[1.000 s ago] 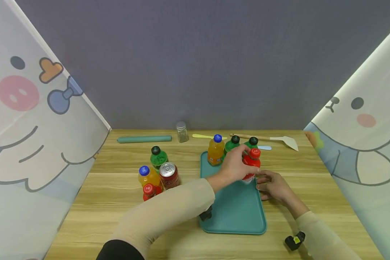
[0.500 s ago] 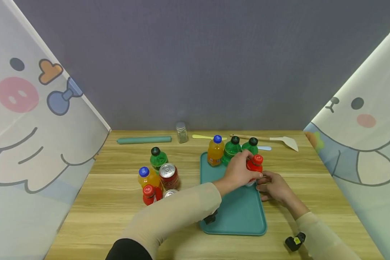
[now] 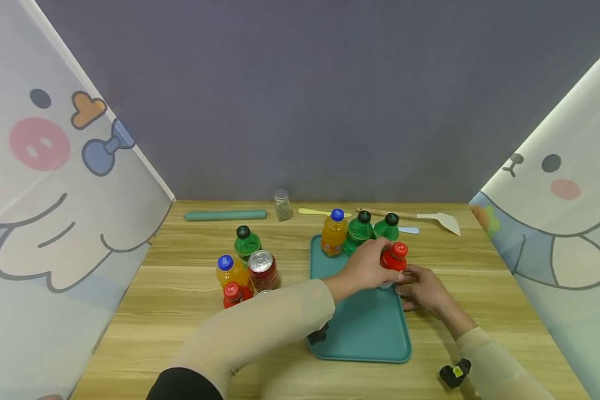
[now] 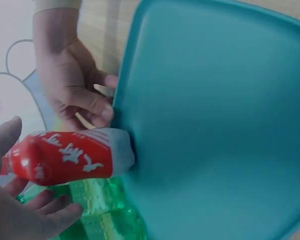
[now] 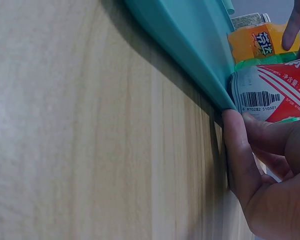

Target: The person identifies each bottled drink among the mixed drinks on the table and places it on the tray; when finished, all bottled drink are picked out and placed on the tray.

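My left hand (image 3: 361,270) holds a red-capped red bottle (image 3: 395,257) near its top, thumb and index finger on either side. In the left wrist view, the bottle's pale base is at the teal tray's (image 4: 205,100) edge, and the hand's other fingers spread beside it. My right hand (image 3: 426,289) is at the tray's right rim, beside the bottle's base; its fingertips appear to pinch the rim in the right wrist view (image 5: 270,170). Behind the bottle, two green bottles (image 3: 359,230) and an orange bottle (image 3: 333,233) stand along the tray's far edge.
Left of the tray stand a green bottle (image 3: 247,244), an orange bottle (image 3: 231,272), another red bottle (image 3: 234,294) and a dark red can (image 3: 263,270); a second can is mostly hidden by my sleeve. Along the back are a teal rod (image 3: 225,215), a spice jar (image 3: 282,205) and a spatula (image 3: 442,221).
My left hand has brought the red bottle slightly toward me and to the right, down at the tray's right edge. The green bottles show more fully now. My right hand has stayed at the rim.
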Demonstrator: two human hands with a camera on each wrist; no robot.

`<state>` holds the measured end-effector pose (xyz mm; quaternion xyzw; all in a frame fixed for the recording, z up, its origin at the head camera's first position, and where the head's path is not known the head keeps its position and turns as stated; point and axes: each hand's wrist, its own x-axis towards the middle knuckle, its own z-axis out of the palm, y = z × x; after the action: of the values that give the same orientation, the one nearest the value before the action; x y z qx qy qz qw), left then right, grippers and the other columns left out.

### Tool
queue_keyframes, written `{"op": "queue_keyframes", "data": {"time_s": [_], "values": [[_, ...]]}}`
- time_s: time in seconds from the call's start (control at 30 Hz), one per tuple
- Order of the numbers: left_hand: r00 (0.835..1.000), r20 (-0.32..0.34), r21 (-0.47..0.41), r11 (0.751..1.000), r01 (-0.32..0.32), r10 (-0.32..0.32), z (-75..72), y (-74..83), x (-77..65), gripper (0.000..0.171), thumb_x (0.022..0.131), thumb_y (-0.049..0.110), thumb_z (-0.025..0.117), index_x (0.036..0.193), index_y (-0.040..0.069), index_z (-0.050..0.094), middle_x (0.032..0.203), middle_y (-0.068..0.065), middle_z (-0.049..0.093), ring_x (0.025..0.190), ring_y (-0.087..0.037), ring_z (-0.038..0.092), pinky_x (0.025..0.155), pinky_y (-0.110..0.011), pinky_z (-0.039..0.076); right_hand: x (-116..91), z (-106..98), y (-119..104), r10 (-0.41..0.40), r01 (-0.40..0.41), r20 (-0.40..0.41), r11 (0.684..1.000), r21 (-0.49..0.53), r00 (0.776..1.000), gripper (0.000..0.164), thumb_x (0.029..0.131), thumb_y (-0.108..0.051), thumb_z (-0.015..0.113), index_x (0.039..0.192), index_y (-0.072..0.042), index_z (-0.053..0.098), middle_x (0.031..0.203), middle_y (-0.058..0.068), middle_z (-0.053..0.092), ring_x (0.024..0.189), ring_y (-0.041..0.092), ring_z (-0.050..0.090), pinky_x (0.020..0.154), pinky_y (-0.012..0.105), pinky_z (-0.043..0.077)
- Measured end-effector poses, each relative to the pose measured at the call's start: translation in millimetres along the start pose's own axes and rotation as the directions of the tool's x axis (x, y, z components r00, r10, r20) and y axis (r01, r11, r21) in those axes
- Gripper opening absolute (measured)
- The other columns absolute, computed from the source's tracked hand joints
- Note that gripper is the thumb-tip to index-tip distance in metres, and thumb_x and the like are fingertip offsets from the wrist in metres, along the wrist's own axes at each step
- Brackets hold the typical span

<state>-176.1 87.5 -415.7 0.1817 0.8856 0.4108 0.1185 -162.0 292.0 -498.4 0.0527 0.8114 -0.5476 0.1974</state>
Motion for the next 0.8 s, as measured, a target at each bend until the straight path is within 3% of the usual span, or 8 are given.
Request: {"op": "queue_keyframes", "data": {"time_s": [0.2,0.47,0.67,0.8], "values": [[0.999,0.052,-0.035,0.999,-0.005,0.007,-16.8,3.2,-10.7,0.057,0.092,0.03,0.079,0.143,0.018,0.057,0.139,0.005,0.063,0.121,-0.014,0.062,0.097,-0.023,0.052,-0.4,-0.7,1.2,-0.006,0.006,0.007,1.0,0.006,1.0,0.054,0.091,0.006,0.07,0.141,0.008,0.049,0.121,0.027,0.064,0.084,0.022,0.07,0.064,0.046,0.064],[0.99,0.138,-0.115,0.993,-0.011,0.027,-42.2,5.6,-38.5,0.044,0.096,0.029,0.074,0.136,0.019,0.06,0.13,0.001,0.065,0.116,-0.019,0.065,0.088,-0.023,0.055,-2.3,-1.0,1.9,0.002,-0.002,0.008,1.0,0.0,1.0,0.054,0.092,0.006,0.069,0.141,0.008,0.048,0.123,0.03,0.063,0.086,0.023,0.07,0.065,0.048,0.064],[0.98,0.188,-0.197,0.98,-0.032,0.07,-73.4,1.4,-64.3,0.043,0.098,0.026,0.071,0.138,0.014,0.058,0.13,0.001,0.064,0.113,-0.015,0.065,0.088,-0.022,0.055,-3.6,-0.2,1.5,-0.005,0.005,0.014,1.0,0.008,1.0,0.056,0.092,0.006,0.069,0.143,0.008,0.047,0.124,0.03,0.062,0.085,0.024,0.071,0.064,0.047,0.064],[0.982,0.169,-0.237,0.971,-0.044,0.086,-97.9,-6.3,-82.3,0.045,0.098,0.025,0.071,0.139,0.016,0.057,0.134,0.0,0.062,0.118,-0.018,0.063,0.094,-0.025,0.054,-3.3,-1.1,0.2,-0.013,0.013,0.017,1.0,0.0,1.0,0.056,0.092,0.005,0.069,0.143,0.009,0.046,0.124,0.031,0.061,0.084,0.023,0.07,0.064,0.046,0.064]]}}
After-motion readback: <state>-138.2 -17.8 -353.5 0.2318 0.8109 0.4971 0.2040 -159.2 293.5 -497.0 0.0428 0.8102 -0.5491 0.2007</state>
